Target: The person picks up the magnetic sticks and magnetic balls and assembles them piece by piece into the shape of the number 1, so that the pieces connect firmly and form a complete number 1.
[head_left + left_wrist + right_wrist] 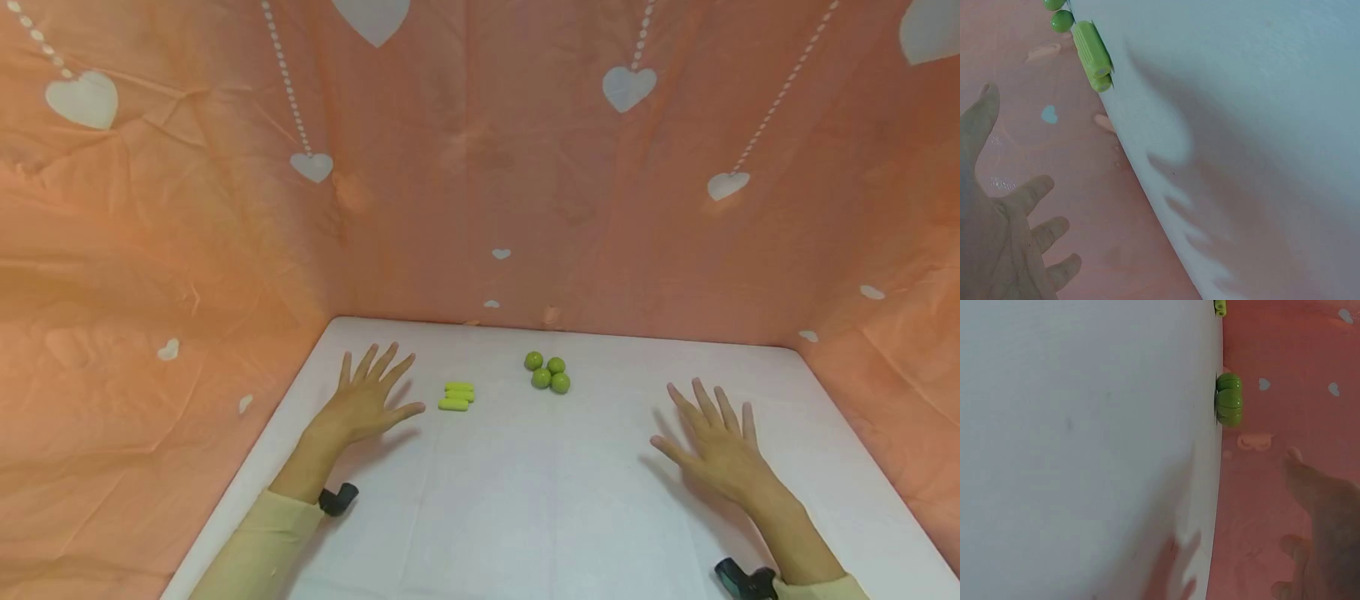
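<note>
Several green balls [547,372] sit in a cluster near the back middle of the white table [510,500]. To their left lie 3 short yellow-green sticks [457,397], side by side. My left hand [365,402], fingers spread, hovers just left of the sticks and holds nothing. Over the table's right side my right hand [717,446] is spread too, apart from the balls and holding nothing. In the left wrist view the sticks [1092,55] are beyond the thumb of the left hand [1007,231]. The right wrist view has the balls [1229,400] past the right hand [1329,531].
An orange cloth [465,208] with white hearts hangs behind the table and along both sides. Black straps with small devices are on the left wrist [337,499] and right wrist [745,578]. Both hands cast shadows on the tabletop.
</note>
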{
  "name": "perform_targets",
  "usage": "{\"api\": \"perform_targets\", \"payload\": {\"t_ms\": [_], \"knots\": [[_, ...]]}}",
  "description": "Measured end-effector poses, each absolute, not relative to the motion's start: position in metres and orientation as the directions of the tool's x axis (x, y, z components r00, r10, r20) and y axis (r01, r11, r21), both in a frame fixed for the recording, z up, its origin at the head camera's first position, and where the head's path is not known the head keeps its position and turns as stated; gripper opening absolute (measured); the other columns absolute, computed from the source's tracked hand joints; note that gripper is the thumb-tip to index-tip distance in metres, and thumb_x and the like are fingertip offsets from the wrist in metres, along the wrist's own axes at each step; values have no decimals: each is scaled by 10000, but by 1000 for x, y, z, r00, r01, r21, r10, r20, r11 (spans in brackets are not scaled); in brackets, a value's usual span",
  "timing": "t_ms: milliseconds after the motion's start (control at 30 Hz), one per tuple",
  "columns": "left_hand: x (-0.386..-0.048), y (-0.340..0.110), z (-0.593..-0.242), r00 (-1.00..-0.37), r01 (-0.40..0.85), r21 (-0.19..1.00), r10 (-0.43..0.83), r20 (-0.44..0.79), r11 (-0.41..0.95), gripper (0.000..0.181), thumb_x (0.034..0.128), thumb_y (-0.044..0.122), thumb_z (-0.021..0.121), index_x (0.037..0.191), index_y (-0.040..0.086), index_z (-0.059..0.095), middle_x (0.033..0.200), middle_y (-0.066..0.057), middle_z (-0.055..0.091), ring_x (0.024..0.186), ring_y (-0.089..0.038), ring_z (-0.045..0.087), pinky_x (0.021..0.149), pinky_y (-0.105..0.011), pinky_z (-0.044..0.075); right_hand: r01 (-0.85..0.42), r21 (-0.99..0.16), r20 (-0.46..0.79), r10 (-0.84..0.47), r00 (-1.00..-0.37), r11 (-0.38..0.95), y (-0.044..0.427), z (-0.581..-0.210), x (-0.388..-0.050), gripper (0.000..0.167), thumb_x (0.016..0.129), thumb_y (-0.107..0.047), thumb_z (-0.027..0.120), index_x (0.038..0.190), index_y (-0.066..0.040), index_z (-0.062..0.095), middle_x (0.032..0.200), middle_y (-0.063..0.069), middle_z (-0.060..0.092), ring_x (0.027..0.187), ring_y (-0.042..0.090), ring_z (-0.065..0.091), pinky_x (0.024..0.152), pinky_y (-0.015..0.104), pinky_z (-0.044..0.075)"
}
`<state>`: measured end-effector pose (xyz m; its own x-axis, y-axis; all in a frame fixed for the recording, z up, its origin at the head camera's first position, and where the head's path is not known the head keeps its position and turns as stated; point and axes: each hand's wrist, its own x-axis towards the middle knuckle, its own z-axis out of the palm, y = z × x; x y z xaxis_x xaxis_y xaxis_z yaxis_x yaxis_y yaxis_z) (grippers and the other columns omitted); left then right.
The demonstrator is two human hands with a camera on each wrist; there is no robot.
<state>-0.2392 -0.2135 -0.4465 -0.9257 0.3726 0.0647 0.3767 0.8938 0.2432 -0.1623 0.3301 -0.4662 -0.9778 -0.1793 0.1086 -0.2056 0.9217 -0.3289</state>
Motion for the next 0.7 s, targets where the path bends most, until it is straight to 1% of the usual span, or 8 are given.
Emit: {"api": "perform_targets", "payload": {"t_ms": [167,267,367,700], "knots": [[-241,-211,-449,-921,389,230,386,58,892,904,999,661,610,1705,190,300,1786,-170,149,1634,-474,63,1234,-745,-63,-224,-349,111,-198,-974,910,325,-465,-165,884,1038,-590,607,1725,-195,212,1772,259,61,1603,563,1,1202,730,-181],[-243,-209,-451,-915,402,210,399,58,891,891,1003,653,611,1700,183,314,1778,-180,175,1629,-481,97,1231,-762,-18,-238,-362,116,-209,-971,901,321,-464,-168,881,1040,-582,611,1725,-194,214,1771,259,67,1602,564,17,1206,731,-170],[-245,-205,-453,-909,415,205,413,52,886,881,1007,642,611,1696,173,324,1772,-188,194,1627,-481,111,1231,-765,2,-248,-367,124,-217,-968,896,316,-465,-171,879,1040,-572,617,1724,-191,218,1769,263,79,1597,571,43,1209,743,-143],[-249,-194,-457,-890,449,218,456,19,866,889,1008,640,610,1697,162,317,1772,-195,186,1625,-483,124,1233,-760,-13,-274,-367,130,-243,-961,889,299,-470,-183,866,1038,-578,624,1710,-169,265,1755,277,146,1584,582,95,1216,762,-78]]}}
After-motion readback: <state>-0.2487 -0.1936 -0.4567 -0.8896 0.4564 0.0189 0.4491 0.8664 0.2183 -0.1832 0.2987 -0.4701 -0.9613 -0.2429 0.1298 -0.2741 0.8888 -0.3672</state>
